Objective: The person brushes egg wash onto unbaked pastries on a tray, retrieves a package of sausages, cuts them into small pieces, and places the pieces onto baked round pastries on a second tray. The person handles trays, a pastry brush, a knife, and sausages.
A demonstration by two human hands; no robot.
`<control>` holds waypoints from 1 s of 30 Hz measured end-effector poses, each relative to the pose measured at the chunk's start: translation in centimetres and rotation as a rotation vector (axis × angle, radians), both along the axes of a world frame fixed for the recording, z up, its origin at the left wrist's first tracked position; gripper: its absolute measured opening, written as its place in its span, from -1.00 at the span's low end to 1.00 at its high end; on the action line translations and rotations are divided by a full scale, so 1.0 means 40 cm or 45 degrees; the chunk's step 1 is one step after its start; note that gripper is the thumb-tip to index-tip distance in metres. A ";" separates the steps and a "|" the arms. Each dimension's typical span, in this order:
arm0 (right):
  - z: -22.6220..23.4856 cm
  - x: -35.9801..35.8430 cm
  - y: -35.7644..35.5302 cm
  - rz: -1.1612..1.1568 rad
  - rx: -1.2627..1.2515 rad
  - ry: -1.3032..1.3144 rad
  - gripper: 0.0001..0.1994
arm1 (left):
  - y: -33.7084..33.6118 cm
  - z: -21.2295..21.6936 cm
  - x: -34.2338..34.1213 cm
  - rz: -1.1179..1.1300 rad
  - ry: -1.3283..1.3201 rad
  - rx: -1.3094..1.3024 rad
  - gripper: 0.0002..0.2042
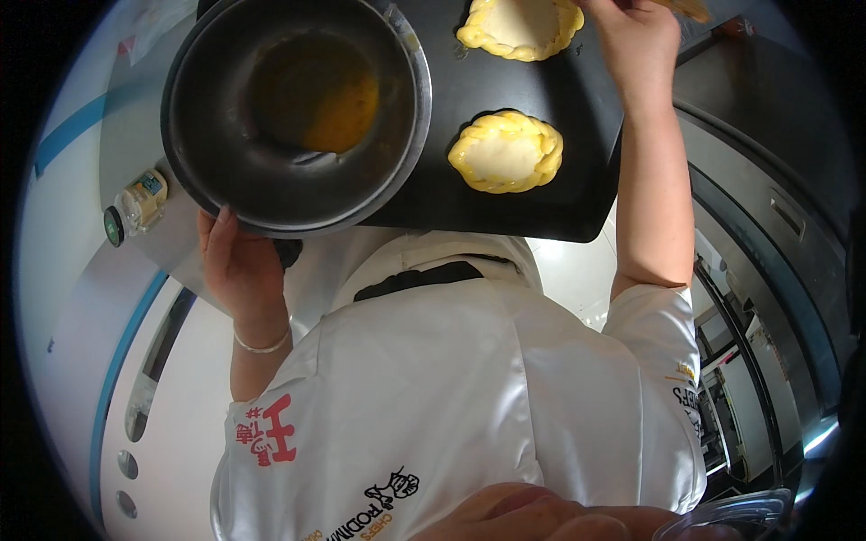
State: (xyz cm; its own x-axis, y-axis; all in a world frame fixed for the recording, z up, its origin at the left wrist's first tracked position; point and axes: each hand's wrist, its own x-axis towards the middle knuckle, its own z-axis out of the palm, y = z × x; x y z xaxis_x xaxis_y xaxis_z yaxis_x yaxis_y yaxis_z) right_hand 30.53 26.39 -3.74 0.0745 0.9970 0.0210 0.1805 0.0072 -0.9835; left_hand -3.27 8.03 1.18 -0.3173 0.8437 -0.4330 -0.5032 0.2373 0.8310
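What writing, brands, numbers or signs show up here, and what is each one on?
I point out lettering without copying its wording.
White jacket, left sleeve: large red characters, clear enough to read.
Jacket front: black and orange lettering beside a black drawing, partly cut off by the lower edge.
Right sleeve: black and orange lettering, steeply angled, only partly legible.
Small jar: label print too small to read.
Metal bowl, dark tray: no writing that I can make out.

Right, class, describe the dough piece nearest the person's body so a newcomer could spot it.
Find the black tray, partly hidden by the big metal bowl. Right of the bowl, take the lower oval dough piece, yellow-braided and pale-centred. Unlike the upper piece, which the picture's top edge cuts off, it shows whole.
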 end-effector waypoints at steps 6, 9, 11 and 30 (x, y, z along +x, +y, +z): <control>0.058 -0.036 -0.037 0.110 -0.169 -0.063 -0.82 | 0.000 -0.007 0.000 0.020 -0.031 0.006 -0.73; 0.034 -0.031 -0.029 0.098 -0.233 -0.003 -0.84 | 0.001 -0.006 0.001 0.022 -0.039 0.009 -0.74; 0.032 -0.017 -0.007 0.107 -0.221 -0.116 -0.84 | -0.001 -0.005 0.002 0.022 -0.023 0.009 -0.74; 0.014 0.083 0.039 -0.279 -0.167 -0.127 -0.81 | -0.002 0.002 0.005 -0.034 0.036 -0.005 -0.70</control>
